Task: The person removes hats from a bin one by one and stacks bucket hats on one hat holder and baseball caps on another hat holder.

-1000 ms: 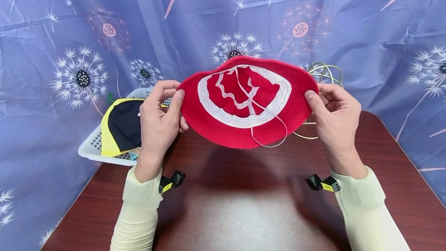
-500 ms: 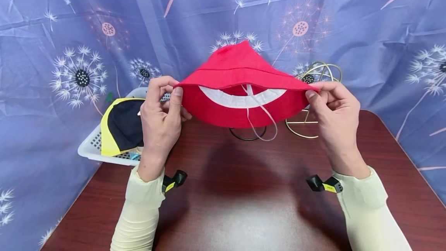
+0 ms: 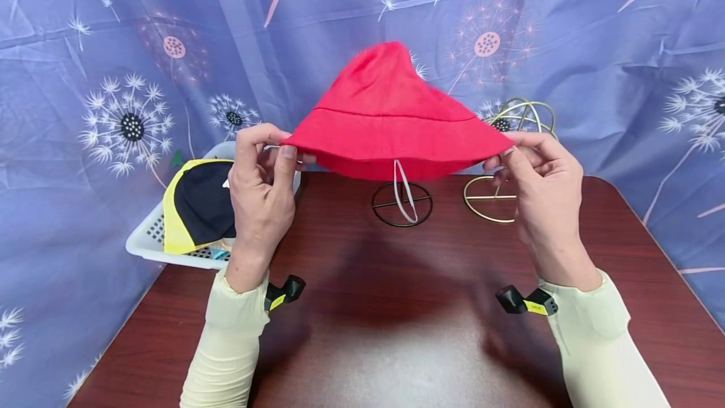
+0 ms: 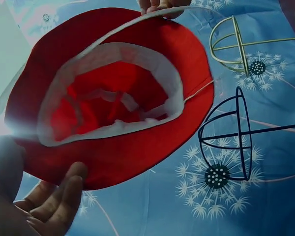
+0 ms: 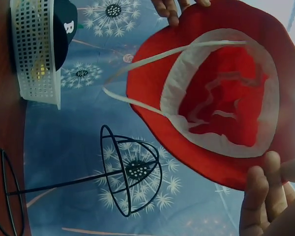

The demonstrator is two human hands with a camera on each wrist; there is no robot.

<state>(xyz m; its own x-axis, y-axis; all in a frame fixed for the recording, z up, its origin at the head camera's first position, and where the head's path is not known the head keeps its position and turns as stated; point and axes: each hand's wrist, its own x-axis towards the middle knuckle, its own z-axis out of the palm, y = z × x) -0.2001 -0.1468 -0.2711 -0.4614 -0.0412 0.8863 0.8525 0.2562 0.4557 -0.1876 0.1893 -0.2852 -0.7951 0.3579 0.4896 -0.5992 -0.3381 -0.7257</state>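
Clock directions are taken from the hat in the head view. At eight o'clock the basket (image 3: 170, 260) is seen, with a black and yellow cap (image 3: 206, 197) laid in it. Closer, also at eight, the brim's left edge is pinched between thumb and fingers by the left hand (image 3: 259, 200).

The hat (image 3: 391, 102) is held up off the table (image 3: 391, 357), stretched between both hands, its crown pointing to twelve. It is made of soft, plain red cloth; the crown is rounded at its peak and slumped down its right slope, and a seam is shown where the wide, wavy brim begins. In the wrist views a white band (image 4: 162, 69) is seen round the inside of the opening, and pale tape is crossed over the red interior. A thin white cord (image 5: 160, 56) is hung in a loop at six, in front of the black stand (image 4: 240, 132).

At four the gold stand (image 4: 242, 45) is partly covered by the right hand (image 3: 549, 197), by whose thumb and fingers the brim's right edge is pinched.
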